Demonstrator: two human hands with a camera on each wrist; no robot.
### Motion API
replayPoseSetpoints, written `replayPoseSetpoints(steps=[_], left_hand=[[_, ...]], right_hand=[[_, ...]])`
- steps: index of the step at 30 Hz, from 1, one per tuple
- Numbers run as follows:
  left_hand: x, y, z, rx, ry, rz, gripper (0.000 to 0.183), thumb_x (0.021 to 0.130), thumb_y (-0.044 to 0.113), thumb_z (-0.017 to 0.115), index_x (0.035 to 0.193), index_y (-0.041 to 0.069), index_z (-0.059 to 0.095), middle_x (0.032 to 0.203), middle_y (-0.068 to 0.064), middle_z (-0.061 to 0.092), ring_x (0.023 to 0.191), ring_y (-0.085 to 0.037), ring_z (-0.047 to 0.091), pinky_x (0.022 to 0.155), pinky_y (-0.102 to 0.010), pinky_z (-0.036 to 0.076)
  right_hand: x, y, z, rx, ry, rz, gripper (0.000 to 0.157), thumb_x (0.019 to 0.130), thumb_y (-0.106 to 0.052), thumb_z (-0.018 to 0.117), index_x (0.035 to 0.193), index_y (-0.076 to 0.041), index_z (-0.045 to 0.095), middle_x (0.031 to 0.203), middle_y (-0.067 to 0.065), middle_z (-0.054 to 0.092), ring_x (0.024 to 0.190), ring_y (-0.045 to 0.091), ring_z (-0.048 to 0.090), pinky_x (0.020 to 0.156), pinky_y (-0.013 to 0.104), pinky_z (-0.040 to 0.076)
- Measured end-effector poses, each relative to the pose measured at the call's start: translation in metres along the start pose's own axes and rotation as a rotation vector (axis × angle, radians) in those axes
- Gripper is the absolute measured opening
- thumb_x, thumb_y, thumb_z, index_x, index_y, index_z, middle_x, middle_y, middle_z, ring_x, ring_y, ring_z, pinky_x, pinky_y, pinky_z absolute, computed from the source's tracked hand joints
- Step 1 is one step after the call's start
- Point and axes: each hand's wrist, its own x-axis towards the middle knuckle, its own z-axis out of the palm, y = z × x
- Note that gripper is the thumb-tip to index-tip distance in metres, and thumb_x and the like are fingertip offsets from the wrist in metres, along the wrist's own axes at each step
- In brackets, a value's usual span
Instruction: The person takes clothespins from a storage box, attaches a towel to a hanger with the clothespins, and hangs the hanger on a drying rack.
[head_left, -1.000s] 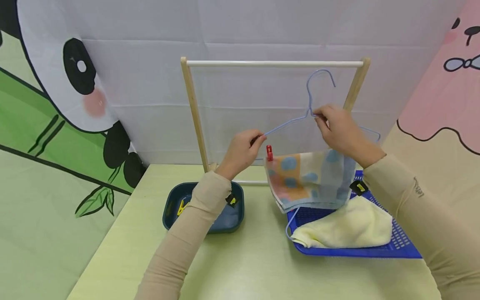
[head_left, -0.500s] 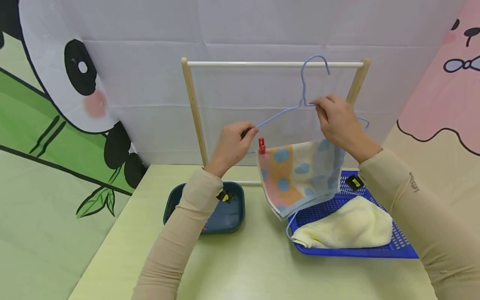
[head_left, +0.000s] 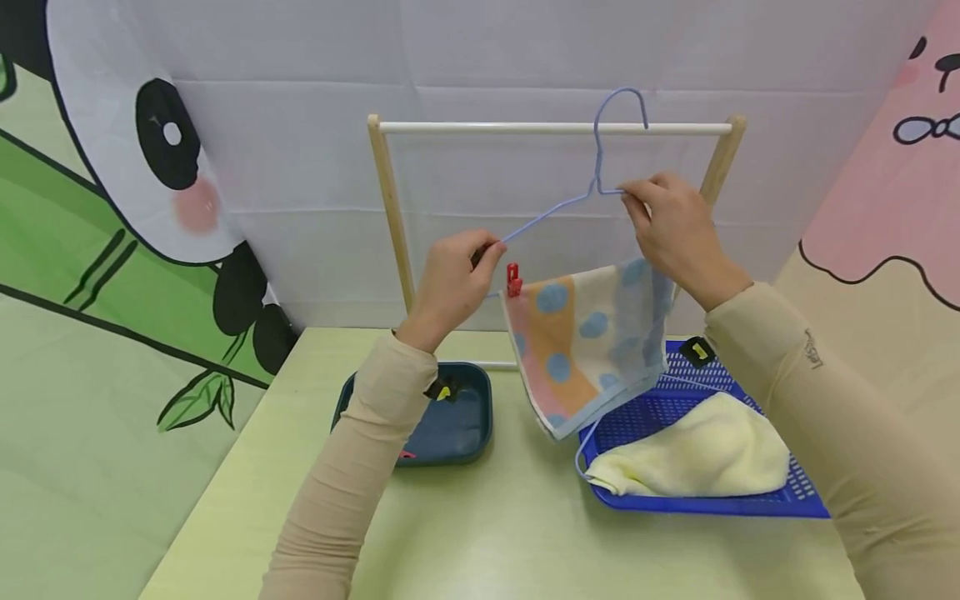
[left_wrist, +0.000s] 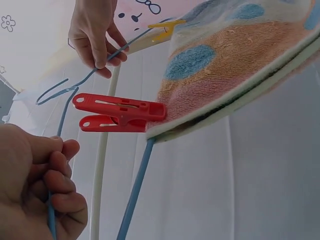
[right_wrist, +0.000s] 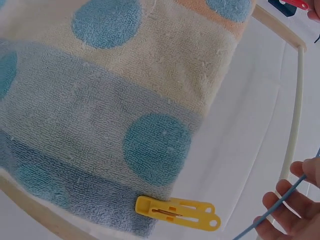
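Both hands hold a blue wire clothes hanger (head_left: 597, 158) up before the rack, its hook overlapping the white bar in the head view. My left hand (head_left: 453, 279) grips the hanger's left shoulder. Near the neck, my right hand (head_left: 675, 233) pinches the right shoulder. A folded towel (head_left: 585, 333) with blue dots and pastel stripes hangs over the hanger's lower wire. One top corner is clipped by a red clothespin (left_wrist: 120, 112), close to the left hand. The other corner carries a yellow clothespin (right_wrist: 177, 212), seen in the wrist views and hidden behind the right hand in the head view.
The rack has a white top bar (head_left: 487, 127) and wooden posts (head_left: 390, 208). At the left, a dark teal tray (head_left: 483, 417) sits partly under the left sleeve. A blue basket (head_left: 637, 412) at the right holds a pale yellow cloth (head_left: 697, 450) and another blue hanger (head_left: 581, 454).
Both hands have raised the hanger and moved it slightly left, its hook rising from below the bar to overlap it. The towel swung along and now hangs more tilted.
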Motion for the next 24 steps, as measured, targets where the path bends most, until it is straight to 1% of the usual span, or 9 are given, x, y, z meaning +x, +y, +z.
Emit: replayPoseSetpoints(steps=[5, 11, 15, 19, 24], left_hand=[[0.002, 0.003, -0.007, 0.033, 0.028, 0.015, 0.015, 0.093, 0.007, 0.059, 0.085, -0.001, 0.069, 0.066, -0.006, 0.058, 0.052, -0.015, 0.042, 0.052, -0.027, 0.035], [0.002, 0.006, -0.014, 0.054, 0.062, -0.001, 0.015, 0.093, 0.007, 0.06, 0.085, -0.002, 0.069, 0.067, -0.008, 0.058, 0.053, -0.016, 0.044, 0.053, -0.027, 0.035], [0.001, 0.008, -0.019, 0.065, 0.072, -0.001, 0.015, 0.093, 0.007, 0.059, 0.087, -0.002, 0.069, 0.07, -0.009, 0.06, 0.055, -0.017, 0.044, 0.054, -0.028, 0.035], [0.0, 0.008, -0.023, 0.064, 0.077, -0.006, 0.015, 0.093, 0.007, 0.059, 0.087, -0.002, 0.069, 0.07, -0.008, 0.059, 0.055, -0.017, 0.043, 0.053, -0.027, 0.035], [-0.001, 0.008, -0.028, 0.089, 0.108, 0.007, 0.015, 0.093, 0.007, 0.059, 0.086, -0.002, 0.069, 0.07, -0.008, 0.06, 0.055, -0.017, 0.044, 0.054, -0.027, 0.035]], right_hand=[[0.006, -0.004, 0.002, 0.016, 0.012, 0.005, 0.028, 0.099, -0.014, 0.048, 0.116, 0.001, 0.066, 0.098, 0.021, 0.058, 0.083, 0.036, 0.054, 0.073, 0.046, 0.042], [0.012, -0.011, 0.006, 0.026, 0.013, 0.003, 0.029, 0.1, -0.015, 0.048, 0.118, -0.001, 0.065, 0.098, 0.02, 0.059, 0.082, 0.033, 0.053, 0.072, 0.043, 0.04], [0.017, -0.015, 0.009, 0.045, 0.037, -0.012, 0.028, 0.099, -0.013, 0.049, 0.116, 0.0, 0.066, 0.095, 0.02, 0.059, 0.08, 0.033, 0.053, 0.071, 0.041, 0.039], [0.02, -0.018, 0.011, 0.055, 0.044, -0.024, 0.027, 0.098, -0.012, 0.049, 0.115, 0.0, 0.067, 0.095, 0.02, 0.06, 0.081, 0.033, 0.054, 0.071, 0.042, 0.04], [0.024, -0.022, 0.013, 0.06, 0.044, -0.035, 0.027, 0.098, -0.012, 0.05, 0.115, 0.0, 0.067, 0.095, 0.02, 0.06, 0.084, 0.034, 0.055, 0.074, 0.042, 0.041]])
